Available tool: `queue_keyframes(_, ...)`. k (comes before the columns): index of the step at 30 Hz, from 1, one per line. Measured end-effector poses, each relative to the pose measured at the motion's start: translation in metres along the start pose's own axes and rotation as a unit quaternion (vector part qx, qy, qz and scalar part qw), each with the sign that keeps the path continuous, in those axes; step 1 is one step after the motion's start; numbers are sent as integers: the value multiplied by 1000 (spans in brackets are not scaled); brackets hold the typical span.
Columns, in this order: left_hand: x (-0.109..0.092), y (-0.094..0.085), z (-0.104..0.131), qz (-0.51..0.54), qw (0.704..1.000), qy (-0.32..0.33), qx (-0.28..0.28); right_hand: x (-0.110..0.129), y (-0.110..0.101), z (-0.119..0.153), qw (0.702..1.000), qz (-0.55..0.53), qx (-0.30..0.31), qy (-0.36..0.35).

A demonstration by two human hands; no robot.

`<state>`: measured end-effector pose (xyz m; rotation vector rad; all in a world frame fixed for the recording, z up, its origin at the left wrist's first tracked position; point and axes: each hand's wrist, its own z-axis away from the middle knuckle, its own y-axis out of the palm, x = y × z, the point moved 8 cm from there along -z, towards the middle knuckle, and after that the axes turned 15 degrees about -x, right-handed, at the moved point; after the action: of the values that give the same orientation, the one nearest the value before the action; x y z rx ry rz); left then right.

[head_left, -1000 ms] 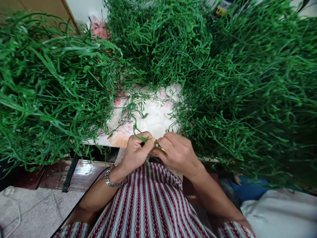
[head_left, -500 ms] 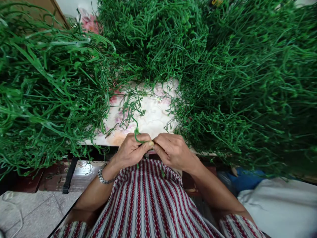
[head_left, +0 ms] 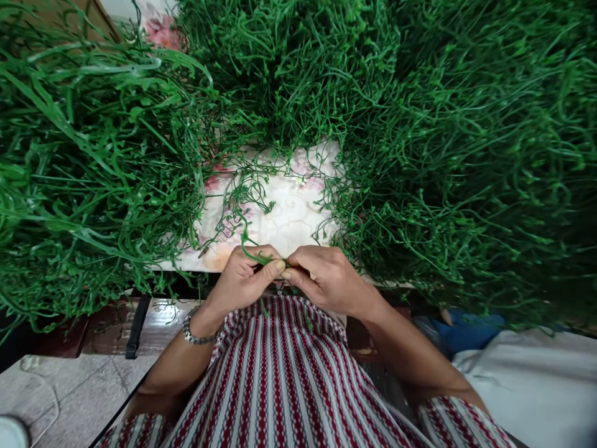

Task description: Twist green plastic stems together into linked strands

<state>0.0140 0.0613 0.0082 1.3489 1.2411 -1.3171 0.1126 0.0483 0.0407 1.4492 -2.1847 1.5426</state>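
My left hand (head_left: 249,279) is closed, thumb against forefinger, on a thin green plastic stem (head_left: 252,254) that curves up and away over the knuckles. My right hand (head_left: 326,279) pinches at the same stem, its fingertips touching those of the left. Both hands meet at the near edge of the table, just above the striped clothing. Exactly what lies between the fingertips is mostly hidden. Beyond the hands, a few loose green sprigs (head_left: 247,186) lie on a floral table cover (head_left: 293,218).
Tangled green plastic stems form a large heap on the left (head_left: 93,186), another at the back (head_left: 289,68) and one on the right (head_left: 466,162). A black strap (head_left: 137,326) hangs at the table's front left. White cloth (head_left: 536,379) lies at the lower right.
The fingertips have shifted slightly, and the stem's free end has swung left and lower. The right thumb now shows against the left fingertips. The view has moved a little.
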Motion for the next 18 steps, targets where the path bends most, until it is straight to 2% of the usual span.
queue_keyframes(3,4,2,-1,-42,999,-26,-15,2,-4,-1,987,151,-24,-55)
queue_keyframes(6,11,3,-2,-32,997,-47,-57,3,-3,-1,974,211,-44,-76)
queue_keyframes(10,13,4,-3,-19,996,-27,-81,-5,3,2,981,182,-52,-30)
queue_keyframes(15,10,4,-4,-48,998,11,-45,-8,8,7,991,124,-45,-5)
queue_keyframes(18,11,3,-2,-53,998,26,-28,-7,6,4,995,101,-7,-8)
